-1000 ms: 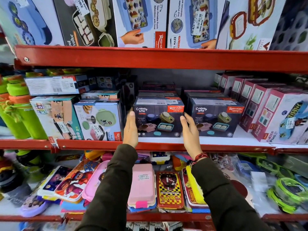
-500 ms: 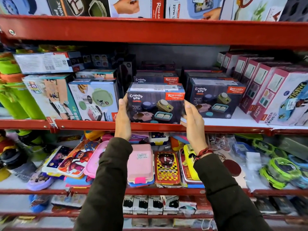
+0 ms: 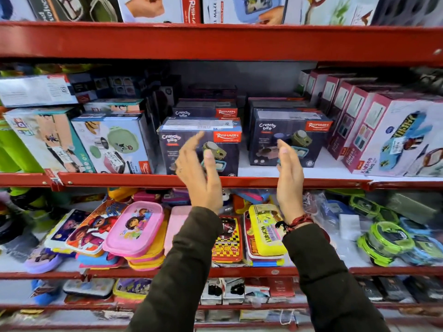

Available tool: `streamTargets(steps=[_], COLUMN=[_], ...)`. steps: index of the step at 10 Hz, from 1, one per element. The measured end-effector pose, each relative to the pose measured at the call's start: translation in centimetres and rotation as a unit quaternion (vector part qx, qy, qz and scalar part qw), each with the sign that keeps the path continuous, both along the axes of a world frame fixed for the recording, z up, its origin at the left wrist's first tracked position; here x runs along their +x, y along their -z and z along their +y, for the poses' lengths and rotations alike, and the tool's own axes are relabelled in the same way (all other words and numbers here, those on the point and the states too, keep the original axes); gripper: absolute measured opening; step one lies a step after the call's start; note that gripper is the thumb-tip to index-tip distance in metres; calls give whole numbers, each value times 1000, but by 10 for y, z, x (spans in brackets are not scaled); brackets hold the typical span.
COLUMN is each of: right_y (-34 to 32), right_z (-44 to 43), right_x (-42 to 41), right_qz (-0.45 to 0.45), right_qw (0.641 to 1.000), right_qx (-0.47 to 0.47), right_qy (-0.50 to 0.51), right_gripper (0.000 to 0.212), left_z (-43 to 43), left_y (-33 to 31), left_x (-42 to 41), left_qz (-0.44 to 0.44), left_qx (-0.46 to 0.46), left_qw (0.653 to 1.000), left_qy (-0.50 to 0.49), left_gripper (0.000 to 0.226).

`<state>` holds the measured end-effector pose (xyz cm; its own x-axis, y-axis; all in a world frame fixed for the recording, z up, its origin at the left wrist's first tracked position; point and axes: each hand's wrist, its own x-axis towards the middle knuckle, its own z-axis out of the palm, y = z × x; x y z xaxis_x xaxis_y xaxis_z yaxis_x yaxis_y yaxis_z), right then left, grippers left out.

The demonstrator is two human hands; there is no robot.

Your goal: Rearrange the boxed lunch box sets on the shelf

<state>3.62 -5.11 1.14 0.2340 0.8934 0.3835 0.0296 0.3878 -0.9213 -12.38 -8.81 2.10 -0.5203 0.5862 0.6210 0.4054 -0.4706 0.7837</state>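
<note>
Hands spread open and empty, left hand [image 3: 200, 174], right hand [image 3: 288, 174], before dark lunch box [image 3: 199, 142]

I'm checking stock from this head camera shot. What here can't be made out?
- Front Crunchy Bite box: lower front hidden behind the left hand.
- Boxes on top shelf: cut off by the frame's upper edge.
- Price sticker on the blue car box: print too small.
- Both hands, including the right hand: motion-blurred.

Red metal shelving [image 3: 215, 41] runs in tiers across the view, with a grey back wall [image 3: 239, 75] behind.
</note>
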Motion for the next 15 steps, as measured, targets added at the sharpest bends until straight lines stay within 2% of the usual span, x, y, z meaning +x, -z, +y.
streamTargets(steps=[1, 2, 3, 4, 5, 6, 8, 9, 10, 11, 12, 13, 15], right_y=[-2, -4, 4, -2, -17, -16, -2, 1, 1, 0, 3, 3, 6], right_z=[8, 18, 24, 37, 74, 71, 68, 56, 46, 34, 29, 24, 24], right_x=[34, 65, 71, 71, 132, 130, 139, 143, 148, 149, 151, 149, 151], right_qz=[2, 0, -5, -5, -1, 1, 3, -3, -1, -29, -47, -78, -77], right_qw=[1000, 998, 998, 997, 997, 995, 996, 997, 998, 998, 997, 995, 994], right_qx=[3, -15, -35, -65, -81, -100, -87, -74, -68, -55, -25, -18, -23], right_qy=[29, 54, 57, 48, 17, -22, -29, -16, 9, 29, 50, 59, 70], right_gripper=[39, 42, 49, 52, 55, 58, 82, 76, 43, 36, 45, 45, 46], left_z=[10, 20, 34, 58, 85, 90, 84, 72, 65, 57, 52, 50, 51], left_y=[-2, -7, 1, 0, -21, -21, -7, 3, 12, 15, 22, 25, 25], left_x=[43, 81, 82, 74, 132, 126, 124, 125, 124, 123, 127, 129, 125], left_qz=[39, 19, -51, -117, -160, -204, -165, -145, -116, -98, -88, -80, -49], left_qx=[20, -23, -91, -144, -161, -201, -152, -133, -116, -105, -95, -107, -116], left_qw=[994, 981, 967, 956, 952, 933, 960, 971, 980, 984, 986, 986, 988], left_qy=[101, 192, 233, 229, 205, 219, 168, 134, 113, 105, 103, 96, 93], left_gripper=[44, 50, 49, 53, 58, 65, 55, 54, 61, 61, 62, 66, 66])
